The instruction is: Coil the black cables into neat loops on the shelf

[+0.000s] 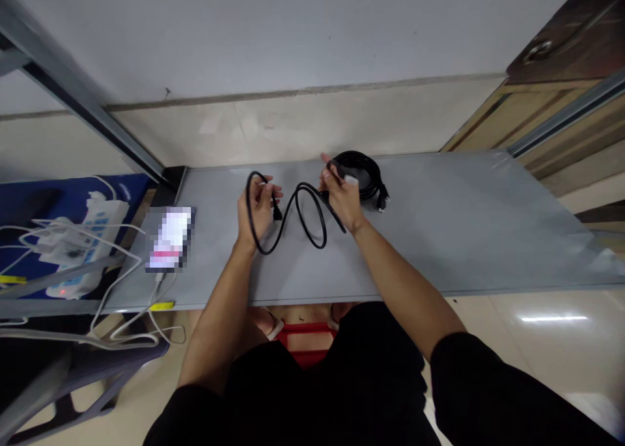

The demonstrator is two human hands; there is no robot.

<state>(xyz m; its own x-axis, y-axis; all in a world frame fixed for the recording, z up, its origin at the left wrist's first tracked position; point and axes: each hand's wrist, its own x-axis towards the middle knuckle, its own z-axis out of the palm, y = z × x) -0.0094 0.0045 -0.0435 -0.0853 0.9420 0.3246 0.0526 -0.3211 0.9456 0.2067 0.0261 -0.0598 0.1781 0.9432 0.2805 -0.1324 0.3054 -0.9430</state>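
Observation:
A black cable (311, 243) stretches in loose loops between my two hands over the grey shelf. My left hand (254, 211) has its fingers curled around part of the cable, and one loop passes across the back of the hand. A dark plug (277, 213) hangs just beside its fingertips. My right hand (344, 198) pinches the cable's other stretch, with a short length sticking out below the fingers. Right behind this hand lies a coiled black cable (374, 172), its connectors (383, 198) pointing right. The fingers partly hide what the right hand grips.
To the left, a lit phone (170, 237) lies on the grey shelf (463, 231) with a white cable attached. Farther left is a white power strip (100, 237) with tangled white cords. Metal posts (92, 101) frame the shelf; a wall runs behind it.

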